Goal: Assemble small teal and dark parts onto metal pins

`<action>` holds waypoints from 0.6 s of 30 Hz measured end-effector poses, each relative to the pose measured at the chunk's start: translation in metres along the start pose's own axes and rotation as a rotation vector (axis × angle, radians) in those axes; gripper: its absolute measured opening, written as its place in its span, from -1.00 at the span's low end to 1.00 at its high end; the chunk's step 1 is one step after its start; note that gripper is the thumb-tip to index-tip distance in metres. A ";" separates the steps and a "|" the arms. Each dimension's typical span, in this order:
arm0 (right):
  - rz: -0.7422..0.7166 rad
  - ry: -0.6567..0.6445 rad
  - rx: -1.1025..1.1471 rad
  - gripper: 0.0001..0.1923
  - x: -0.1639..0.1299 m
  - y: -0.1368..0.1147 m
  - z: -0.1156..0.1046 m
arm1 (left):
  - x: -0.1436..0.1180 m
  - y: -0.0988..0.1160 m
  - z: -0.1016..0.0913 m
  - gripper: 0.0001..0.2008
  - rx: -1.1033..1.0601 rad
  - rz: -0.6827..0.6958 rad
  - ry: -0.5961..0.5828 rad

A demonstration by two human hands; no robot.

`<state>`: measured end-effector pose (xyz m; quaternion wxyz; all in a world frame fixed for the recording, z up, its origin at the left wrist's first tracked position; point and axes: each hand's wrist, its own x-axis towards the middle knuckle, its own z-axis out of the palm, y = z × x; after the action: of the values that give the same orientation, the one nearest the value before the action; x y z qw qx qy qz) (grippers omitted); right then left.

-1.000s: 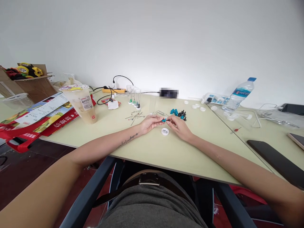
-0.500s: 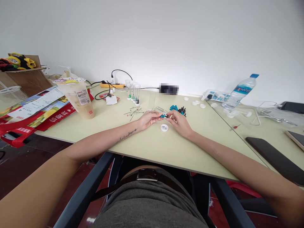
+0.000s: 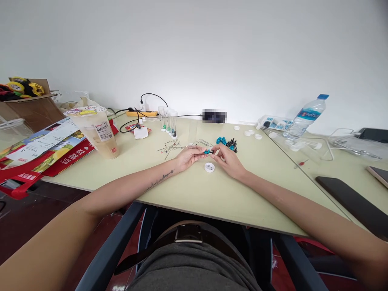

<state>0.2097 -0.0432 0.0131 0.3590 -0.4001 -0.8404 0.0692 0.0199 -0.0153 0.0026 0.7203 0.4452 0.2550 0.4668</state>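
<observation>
Pale green tabletop (image 3: pixel 194 194) carries, at left, a drink cup (image 3: pixel 101 133) and loose pins (image 3: pixel 171 147). The left hand (image 3: pixel 189 157) pinches one end of a small blue piece (image 3: pixel 207 152), its grip clenched to steady it; the right hand (image 3: pixel 227 159) nips the other end, perhaps fitting a pin, too small to tell. A white cap (image 3: pixel 209 167) lies just below, blue beads (image 3: pixel 226 142) behind, a bottle (image 3: pixel 306 117) far right.

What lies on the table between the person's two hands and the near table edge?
In the head view, only a small white round cap lies just below the left hand and right hand; the pale green table is otherwise bare.
</observation>
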 end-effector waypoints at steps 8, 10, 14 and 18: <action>0.013 -0.057 -0.024 -0.74 0.002 -0.002 -0.001 | -0.003 0.001 0.002 -0.89 0.033 -0.002 -0.019; 0.015 -0.096 0.005 -0.71 0.003 -0.002 -0.001 | -0.003 0.000 0.002 -0.88 0.050 0.006 -0.020; 0.016 -0.182 0.126 -0.60 0.003 0.001 -0.002 | -0.003 -0.001 0.002 -0.86 0.083 0.025 -0.035; 0.013 -0.208 0.216 -0.52 0.003 0.003 -0.002 | -0.003 -0.002 0.002 -0.86 0.081 0.039 -0.046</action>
<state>0.2118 -0.0395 0.0154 0.3106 -0.3555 -0.8580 0.2026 0.0212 -0.0191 0.0020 0.6980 0.4897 0.2482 0.4597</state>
